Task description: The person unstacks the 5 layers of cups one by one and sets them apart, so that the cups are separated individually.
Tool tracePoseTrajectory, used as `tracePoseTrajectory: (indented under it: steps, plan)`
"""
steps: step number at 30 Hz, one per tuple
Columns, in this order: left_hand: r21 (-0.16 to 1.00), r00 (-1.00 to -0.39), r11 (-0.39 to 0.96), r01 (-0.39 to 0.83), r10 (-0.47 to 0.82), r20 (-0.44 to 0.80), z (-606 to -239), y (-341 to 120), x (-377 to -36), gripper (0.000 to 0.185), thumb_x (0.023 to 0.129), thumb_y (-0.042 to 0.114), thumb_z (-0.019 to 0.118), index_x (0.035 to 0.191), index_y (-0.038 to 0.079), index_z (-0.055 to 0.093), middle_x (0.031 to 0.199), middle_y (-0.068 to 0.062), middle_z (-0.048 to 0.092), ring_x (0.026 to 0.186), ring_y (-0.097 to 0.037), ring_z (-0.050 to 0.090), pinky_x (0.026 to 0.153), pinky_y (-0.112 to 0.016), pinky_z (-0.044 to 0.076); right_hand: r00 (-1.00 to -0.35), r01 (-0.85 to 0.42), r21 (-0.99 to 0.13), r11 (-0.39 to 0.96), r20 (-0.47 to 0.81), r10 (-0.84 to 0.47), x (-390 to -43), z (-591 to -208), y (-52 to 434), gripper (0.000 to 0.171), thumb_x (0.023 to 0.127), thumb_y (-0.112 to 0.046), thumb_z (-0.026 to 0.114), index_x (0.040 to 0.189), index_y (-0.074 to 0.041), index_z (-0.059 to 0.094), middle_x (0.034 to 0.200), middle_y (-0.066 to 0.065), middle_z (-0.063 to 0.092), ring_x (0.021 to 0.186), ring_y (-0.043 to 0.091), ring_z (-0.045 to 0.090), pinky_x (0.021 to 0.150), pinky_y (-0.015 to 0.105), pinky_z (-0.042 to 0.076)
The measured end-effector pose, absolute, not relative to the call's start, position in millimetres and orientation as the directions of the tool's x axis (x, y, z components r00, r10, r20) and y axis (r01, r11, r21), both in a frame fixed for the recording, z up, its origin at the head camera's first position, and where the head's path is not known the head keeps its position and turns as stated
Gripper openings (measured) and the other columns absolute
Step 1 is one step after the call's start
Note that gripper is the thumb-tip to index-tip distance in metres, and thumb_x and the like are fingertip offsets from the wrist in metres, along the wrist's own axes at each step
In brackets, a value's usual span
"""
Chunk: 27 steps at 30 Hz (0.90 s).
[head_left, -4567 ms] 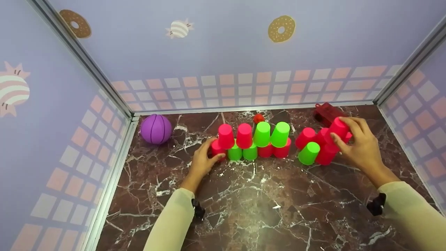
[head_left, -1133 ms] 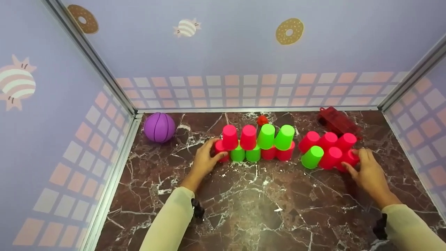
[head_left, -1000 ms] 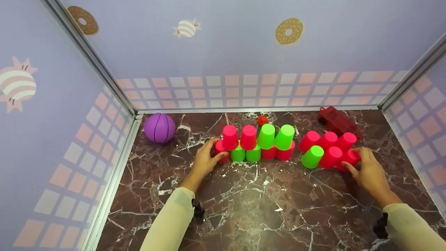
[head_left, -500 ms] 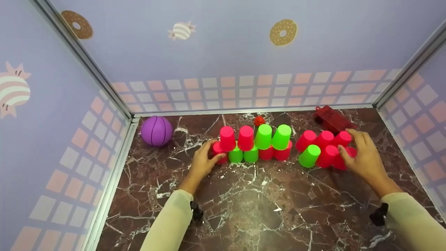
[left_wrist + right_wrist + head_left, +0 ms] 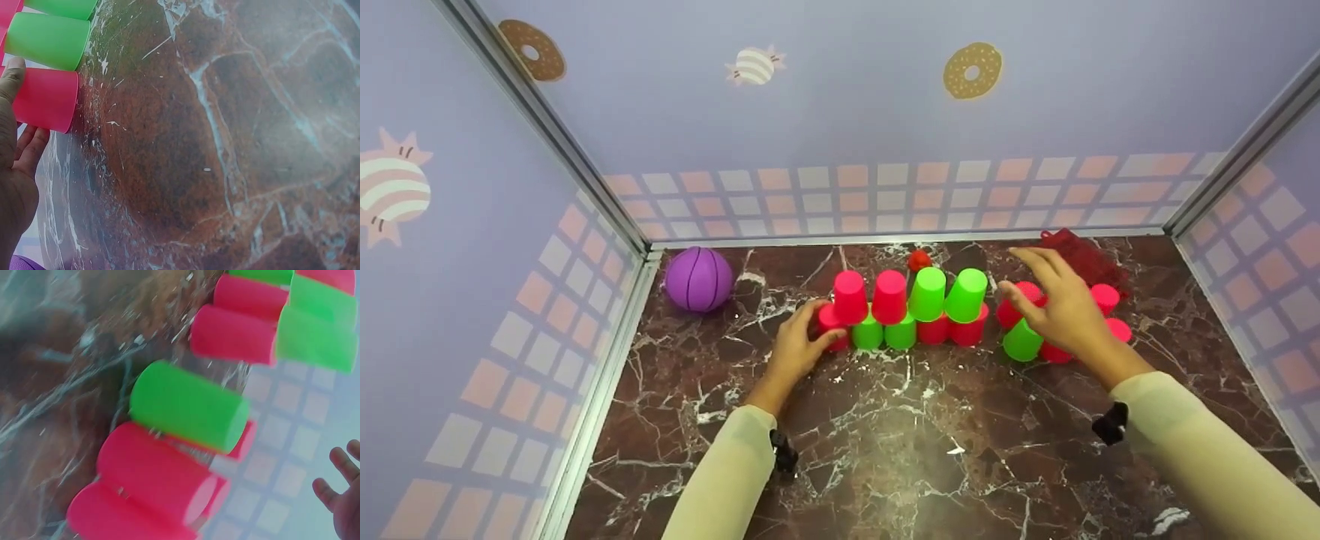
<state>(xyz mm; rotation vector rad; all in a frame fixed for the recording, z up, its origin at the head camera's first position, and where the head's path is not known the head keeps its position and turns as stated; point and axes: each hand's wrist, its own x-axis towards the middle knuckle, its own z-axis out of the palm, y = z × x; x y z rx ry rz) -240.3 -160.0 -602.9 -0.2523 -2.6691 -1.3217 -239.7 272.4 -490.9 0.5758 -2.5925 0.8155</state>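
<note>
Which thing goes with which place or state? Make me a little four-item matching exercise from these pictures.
Things
1. purple basketball
2. left hand
3. right hand
4. upper green cups

Places and states
A. raised above the right-hand cup group, fingers spread, gripping nothing
B. upside down on the lower cup row
C. holding the end pink cup
D. on the marbled surface, near the back left corner

Right pairs: 1-D, 2-C, 3-A, 4-B

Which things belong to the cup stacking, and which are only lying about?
In the job:
stacked pink cups
stacked green cups
separate pink cups
separate green cup

Apparently just lying about:
purple basketball
small orange-red object, unclear what
dark red object, also unclear
</note>
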Motion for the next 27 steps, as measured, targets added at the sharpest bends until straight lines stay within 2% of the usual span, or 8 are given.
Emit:
tracePoseTrajectory:
  steps: [3, 4, 10, 14, 17, 20, 27]
  plan:
    - [0.78, -0.973, 0.585, 0.22, 0.08, 0.215, -603.3, -159.8, -240.4, 0.064, 0.09, 0.035, 0.09, 0.144, 0.01, 0.066, 0.141, -0.018, 0.075, 0.131, -0.038, 0.073, 0.114, -0.053, 0.058, -0.841, -0.508, -0.445, 0.737, 0.443, -0.312, -242.4, -493.6, 257.9, 0.061, 0.103, -0.028, 0.082, 0.157, -0.01, 0.058, 0.15, 0.018, 0.063, 0.12, 0.044, 0.072, 0.105, 0.067, 0.058]
    - [0.783, -0.972, 0.58, 0.227, 0.082, 0.221, -603.4, -159.8, -240.4, 0.063, 0.09, 0.034, 0.09, 0.143, 0.009, 0.066, 0.14, -0.018, 0.075, 0.129, -0.038, 0.074, 0.113, -0.053, 0.059, -0.837, -0.516, -0.444, 0.733, 0.442, -0.322, -243.0, -495.2, 253.9, 0.062, 0.102, -0.028, 0.083, 0.155, -0.008, 0.059, 0.149, 0.019, 0.063, 0.129, 0.045, 0.069, 0.105, 0.067, 0.058]
    - [0.789, -0.968, 0.565, 0.241, 0.087, 0.233, -602.3, -159.3, -240.0, 0.064, 0.089, 0.032, 0.091, 0.142, 0.006, 0.066, 0.138, -0.019, 0.075, 0.128, -0.038, 0.074, 0.111, -0.051, 0.06, -0.839, -0.519, -0.461, 0.72, 0.435, -0.327, -243.9, -507.7, 236.5, 0.062, 0.097, -0.027, 0.089, 0.144, 0.001, 0.059, 0.14, 0.024, 0.066, 0.126, 0.047, 0.07, 0.107, 0.063, 0.059]
    - [0.79, -0.971, 0.569, 0.23, 0.083, 0.223, -601.9, -159.5, -239.1, 0.063, 0.089, 0.033, 0.091, 0.142, 0.008, 0.066, 0.137, -0.019, 0.076, 0.128, -0.038, 0.074, 0.112, -0.052, 0.06, -0.848, -0.507, -0.473, 0.721, 0.425, -0.317, -243.1, -514.5, 230.6, 0.062, 0.096, -0.025, 0.09, 0.142, 0.001, 0.058, 0.135, 0.025, 0.068, 0.109, 0.045, 0.072, 0.1, 0.061, 0.061]
    - [0.794, -0.974, 0.567, 0.22, 0.082, 0.212, -601.9, -160.0, -239.3, 0.063, 0.089, 0.033, 0.09, 0.142, 0.009, 0.066, 0.138, -0.019, 0.075, 0.129, -0.038, 0.074, 0.113, -0.053, 0.059, -0.858, -0.489, -0.487, 0.724, 0.417, -0.3, -243.1, -518.5, 228.2, 0.063, 0.095, -0.024, 0.091, 0.143, 0.001, 0.057, 0.134, 0.026, 0.067, 0.11, 0.047, 0.072, 0.101, 0.062, 0.06]
    - [0.796, -0.976, 0.567, 0.209, 0.078, 0.202, -602.3, -160.3, -240.0, 0.064, 0.089, 0.034, 0.09, 0.143, 0.009, 0.066, 0.139, -0.019, 0.075, 0.13, -0.038, 0.073, 0.114, -0.053, 0.059, -0.861, -0.48, -0.492, 0.727, 0.421, -0.283, -243.8, -521.7, 226.3, 0.064, 0.095, -0.023, 0.091, 0.143, 0.001, 0.056, 0.134, 0.026, 0.067, 0.119, 0.047, 0.071, 0.106, 0.063, 0.059]
    - [0.803, -0.977, 0.558, 0.21, 0.08, 0.2, -602.9, -160.1, -240.1, 0.064, 0.089, 0.034, 0.09, 0.143, 0.009, 0.066, 0.141, -0.019, 0.074, 0.131, -0.038, 0.073, 0.113, -0.051, 0.059, -0.846, -0.497, -0.491, 0.716, 0.457, -0.274, -244.2, -528.6, 222.7, 0.057, 0.096, -0.015, 0.089, 0.139, 0.005, 0.057, 0.133, 0.027, 0.067, 0.111, 0.045, 0.07, 0.1, 0.06, 0.06]
